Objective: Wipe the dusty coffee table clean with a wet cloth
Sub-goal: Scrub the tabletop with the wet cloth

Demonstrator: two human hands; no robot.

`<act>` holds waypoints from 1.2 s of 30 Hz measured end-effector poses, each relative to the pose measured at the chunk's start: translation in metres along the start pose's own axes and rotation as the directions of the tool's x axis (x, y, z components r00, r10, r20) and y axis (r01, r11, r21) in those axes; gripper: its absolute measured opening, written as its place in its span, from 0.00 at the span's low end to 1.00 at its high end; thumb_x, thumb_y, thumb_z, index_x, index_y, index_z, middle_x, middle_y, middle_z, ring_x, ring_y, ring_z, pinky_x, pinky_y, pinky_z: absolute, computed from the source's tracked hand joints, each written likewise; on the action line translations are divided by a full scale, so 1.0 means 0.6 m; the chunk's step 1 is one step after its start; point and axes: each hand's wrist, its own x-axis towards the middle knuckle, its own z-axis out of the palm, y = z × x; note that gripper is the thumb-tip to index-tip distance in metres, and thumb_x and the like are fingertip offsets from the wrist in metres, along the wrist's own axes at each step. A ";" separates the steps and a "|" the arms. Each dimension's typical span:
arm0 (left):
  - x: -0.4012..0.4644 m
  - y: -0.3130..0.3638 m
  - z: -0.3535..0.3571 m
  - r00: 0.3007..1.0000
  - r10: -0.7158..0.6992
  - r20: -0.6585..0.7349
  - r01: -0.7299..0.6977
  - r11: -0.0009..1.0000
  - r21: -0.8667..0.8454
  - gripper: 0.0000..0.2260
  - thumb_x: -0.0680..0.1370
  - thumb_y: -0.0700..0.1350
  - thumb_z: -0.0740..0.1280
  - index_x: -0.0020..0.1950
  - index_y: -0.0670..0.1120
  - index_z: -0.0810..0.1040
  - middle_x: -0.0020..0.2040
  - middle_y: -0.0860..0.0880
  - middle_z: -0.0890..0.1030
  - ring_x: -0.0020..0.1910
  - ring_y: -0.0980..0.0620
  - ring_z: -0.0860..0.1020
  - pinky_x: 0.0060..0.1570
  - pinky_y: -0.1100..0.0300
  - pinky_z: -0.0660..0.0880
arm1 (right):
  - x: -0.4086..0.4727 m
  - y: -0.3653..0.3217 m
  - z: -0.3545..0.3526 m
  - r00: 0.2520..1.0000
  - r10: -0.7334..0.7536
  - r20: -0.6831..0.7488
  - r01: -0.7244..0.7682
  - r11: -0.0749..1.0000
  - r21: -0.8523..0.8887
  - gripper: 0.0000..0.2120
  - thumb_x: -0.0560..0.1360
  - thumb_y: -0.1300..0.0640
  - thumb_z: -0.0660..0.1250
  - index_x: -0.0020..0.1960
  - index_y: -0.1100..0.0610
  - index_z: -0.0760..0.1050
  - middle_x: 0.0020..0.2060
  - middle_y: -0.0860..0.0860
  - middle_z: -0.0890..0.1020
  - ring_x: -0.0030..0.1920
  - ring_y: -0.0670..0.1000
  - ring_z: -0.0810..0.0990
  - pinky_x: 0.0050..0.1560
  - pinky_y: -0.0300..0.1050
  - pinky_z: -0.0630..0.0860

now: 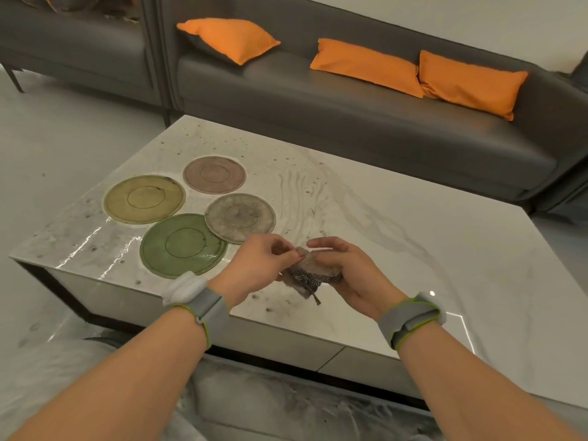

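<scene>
Over the dusty coffee table (397,237) before the sofa (350,122), my left hand (254,265) and right hand (346,272) both pinched the cloth (313,272).

Coffee table (413,237): polished marble-look top, white with grey veins, glossy with sharp glare streaks near the left corner, but filmed with matt dust and dark specks around the plates, finger-swirl marks showing in the dust. Four plates, yellow plate (144,199), pink plate (214,174), grey plate (240,217) and green plate (183,245), look smooth and hard with a dulled dusty film; cloth (313,272) is coarse woven fabric, soiled grey-brown, with a frayed dark checkered edge. Sofa (350,100) is smooth dark grey leather-look with soft sheen, cushions (366,66) are matt orange fabric, wristbands (203,308) grey woven textile.
</scene>
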 end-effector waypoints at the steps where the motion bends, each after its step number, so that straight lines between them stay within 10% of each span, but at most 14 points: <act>1: 0.000 -0.001 0.003 1.000 0.005 -0.018 -0.004 1.000 0.029 0.05 0.74 0.49 0.72 0.42 0.48 0.82 0.37 0.49 0.84 0.35 0.50 0.81 0.36 0.54 0.80 | -0.001 0.002 -0.004 0.999 0.043 0.007 -0.043 0.999 -0.027 0.11 0.75 0.65 0.66 0.57 0.63 0.77 0.50 0.62 0.83 0.50 0.58 0.82 0.51 0.50 0.78; 6: 0.001 -0.005 0.018 0.998 0.048 -0.038 -0.043 0.993 0.108 0.04 0.74 0.50 0.72 0.41 0.51 0.81 0.36 0.52 0.83 0.32 0.58 0.77 0.31 0.65 0.70 | -0.008 0.004 -0.010 0.986 0.167 0.019 -0.163 0.979 -0.126 0.03 0.72 0.65 0.69 0.45 0.64 0.79 0.40 0.60 0.84 0.40 0.56 0.84 0.39 0.49 0.81; 10: -0.009 -0.021 0.021 0.992 0.119 0.038 -0.125 0.908 0.400 0.06 0.76 0.51 0.68 0.52 0.53 0.80 0.44 0.56 0.82 0.42 0.58 0.78 0.44 0.59 0.75 | -0.004 0.022 -0.015 0.965 -0.129 -0.229 -0.005 0.861 -0.509 0.06 0.67 0.64 0.70 0.41 0.58 0.74 0.35 0.53 0.79 0.36 0.53 0.77 0.33 0.44 0.73; 14: -0.018 -0.047 0.001 0.987 0.159 0.023 -0.136 0.755 0.641 0.10 0.78 0.50 0.64 0.58 0.51 0.78 0.51 0.53 0.80 0.48 0.53 0.77 0.50 0.56 0.74 | -0.016 0.064 -0.048 0.803 -0.577 -0.149 0.069 0.338 -0.939 0.08 0.68 0.60 0.67 0.43 0.55 0.68 0.42 0.51 0.74 0.46 0.55 0.72 0.42 0.48 0.70; 17: -0.020 -0.062 -0.015 0.989 0.147 -0.003 -0.096 0.662 0.743 0.13 0.78 0.49 0.63 0.61 0.49 0.77 0.56 0.48 0.78 0.56 0.47 0.74 0.55 0.52 0.73 | -0.026 0.110 -0.061 0.847 -0.531 0.006 -0.021 -0.045 -0.999 0.11 0.70 0.53 0.66 0.50 0.55 0.71 0.51 0.53 0.72 0.54 0.57 0.69 0.49 0.49 0.69; 28: -0.041 -0.116 -0.061 0.995 0.098 -0.022 -0.027 0.472 0.881 0.18 0.78 0.47 0.61 0.69 0.52 0.71 0.66 0.49 0.70 0.65 0.47 0.67 0.60 0.52 0.68 | -0.026 0.136 -0.043 0.874 -0.482 -0.056 0.106 0.303 -0.947 0.16 0.71 0.56 0.70 0.57 0.55 0.72 0.52 0.52 0.76 0.54 0.55 0.74 0.51 0.47 0.72; 36: -0.046 -0.111 -0.081 0.994 0.105 0.044 -0.092 0.516 0.851 0.21 0.77 0.40 0.63 0.70 0.50 0.72 0.69 0.49 0.70 0.68 0.46 0.67 0.65 0.53 0.66 | 0.003 0.153 0.157 0.877 -0.454 0.158 0.304 0.270 -0.914 0.16 0.71 0.60 0.66 0.59 0.57 0.74 0.54 0.56 0.75 0.56 0.58 0.72 0.53 0.49 0.71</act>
